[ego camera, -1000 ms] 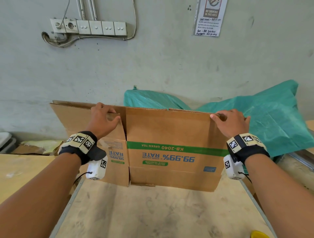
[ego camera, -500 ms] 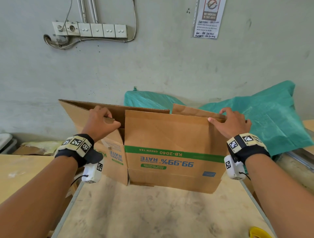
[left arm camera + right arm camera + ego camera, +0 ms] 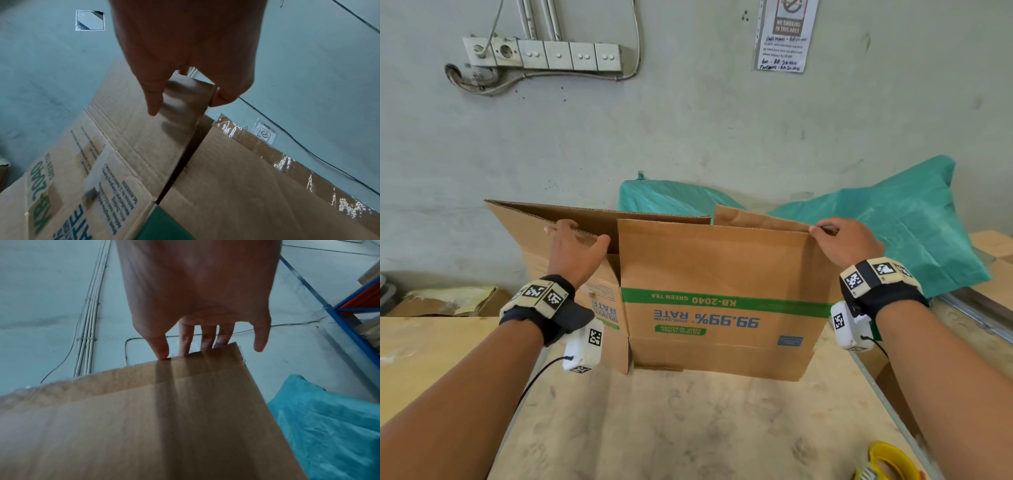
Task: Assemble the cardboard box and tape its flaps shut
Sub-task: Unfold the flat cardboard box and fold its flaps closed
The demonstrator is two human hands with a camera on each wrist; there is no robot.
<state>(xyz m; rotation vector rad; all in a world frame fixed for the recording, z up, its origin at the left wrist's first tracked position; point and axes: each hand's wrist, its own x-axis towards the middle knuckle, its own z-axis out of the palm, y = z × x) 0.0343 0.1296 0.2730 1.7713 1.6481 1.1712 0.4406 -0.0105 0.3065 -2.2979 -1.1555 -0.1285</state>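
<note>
A: Fingers of the left hand (image 3: 575,251) hook over the top edge of the side panel, thumb in front, and pull it toward the left edge of the table (image 3: 688,428). The right hand (image 3: 847,245) pinches the front panel's top corner.

B: So the cardboard box (image 3: 722,291) changes?

A: Yes. A second ago it stood flat at the far edge; now a gap opens. Flaps and tape come later, I think.
</note>
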